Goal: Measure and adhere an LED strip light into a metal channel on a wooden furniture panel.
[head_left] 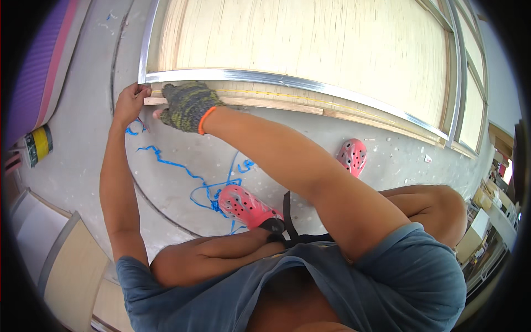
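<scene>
My bare left hand is at the left corner of a large panel, its fingertips pinched together beside the end of a wooden strip. What lies between them is too small to make out. My right hand, in a dark grey-and-yellow knit glove with an orange cuff, curls over the same strip just to the right. A bare fingertip shows below the strip. The pale plywood panel has a shiny metal edge. Between that edge and the strip runs a thin yellow line, partly covered by the glove.
Tangled blue strapping lies on the grey floor near my pink clogs. A dark cable curves along the left. Beyond it are a yellow-and-black tub and a purple padded sheet. Boards stand at lower left; cluttered shelves at right.
</scene>
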